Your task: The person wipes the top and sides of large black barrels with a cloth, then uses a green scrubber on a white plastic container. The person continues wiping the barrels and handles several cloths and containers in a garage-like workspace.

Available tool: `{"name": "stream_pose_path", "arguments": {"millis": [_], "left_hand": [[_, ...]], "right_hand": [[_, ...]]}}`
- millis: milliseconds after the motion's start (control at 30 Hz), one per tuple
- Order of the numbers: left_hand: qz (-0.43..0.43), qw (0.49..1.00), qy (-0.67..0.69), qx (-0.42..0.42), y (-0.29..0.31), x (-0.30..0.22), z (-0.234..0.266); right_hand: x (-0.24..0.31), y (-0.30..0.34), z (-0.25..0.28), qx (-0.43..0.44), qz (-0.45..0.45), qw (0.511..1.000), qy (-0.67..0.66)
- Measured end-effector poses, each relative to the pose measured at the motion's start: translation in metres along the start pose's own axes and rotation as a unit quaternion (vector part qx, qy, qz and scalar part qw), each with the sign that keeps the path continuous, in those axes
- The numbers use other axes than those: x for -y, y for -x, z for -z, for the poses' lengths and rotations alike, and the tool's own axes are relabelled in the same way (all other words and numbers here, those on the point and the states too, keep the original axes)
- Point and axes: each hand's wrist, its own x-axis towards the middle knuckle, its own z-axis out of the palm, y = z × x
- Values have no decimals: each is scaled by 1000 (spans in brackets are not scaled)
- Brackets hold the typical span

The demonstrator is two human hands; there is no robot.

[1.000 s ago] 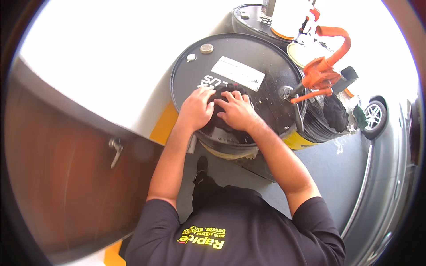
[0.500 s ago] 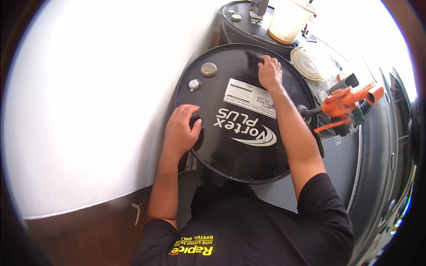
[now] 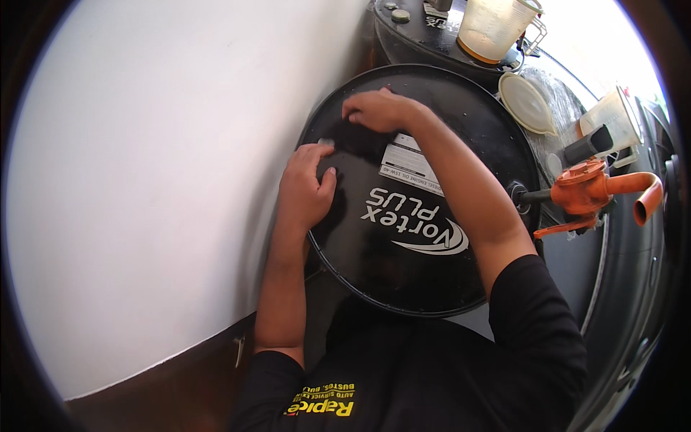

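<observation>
A black steel drum (image 3: pixel 374 263) stands upright in front of me, its round lid bearing white lettering and a pale printed label (image 3: pixel 412 164). My left hand (image 3: pixel 308 183) rests at the lid's left rim, thumb apart from the fingers, nothing in it. Right at its fingertips is a small silvery cap (image 3: pixel 326 142), partly covered, and whether they touch it I cannot tell. My right hand (image 3: pixel 380 111) arches over the lid's upper left with its fingers curled down. The larger round cap that showed there earlier is hidden beneath it.
An orange hand pump (image 3: pixel 579 191) rises from the drum's right edge, its spout curving outward. Behind stands a second drum (image 3: pixel 410 47) with a translucent measuring jug (image 3: pixel 493 32). A pale lid (image 3: pixel 527 104) and another jug (image 3: pixel 612 119) sit at right. A white wall (image 3: pixel 180 180) borders the left.
My right hand has swung left across the lid, from its far right part to the upper left. My left hand has moved slightly up toward the small cap. The view has shifted a little.
</observation>
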Motion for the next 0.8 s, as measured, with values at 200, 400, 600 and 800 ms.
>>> {"name": "stream_pose_path", "arguments": {"millis": [200,400,600,800], "left_hand": [[-12,999,41,-33,27,-3,13],[-12,994,65,-86,94,2,29],[80,986,78,-121,208,24,29],[232,972,5,-48,288,64,0]], "right_hand": [[-70,77,42,-224,-137,964,35],[-159,59,11,-263,-455,846,92],[-157,-18,-22,-276,-367,885,76],[-45,-68,-62,-200,-74,976,31]]}}
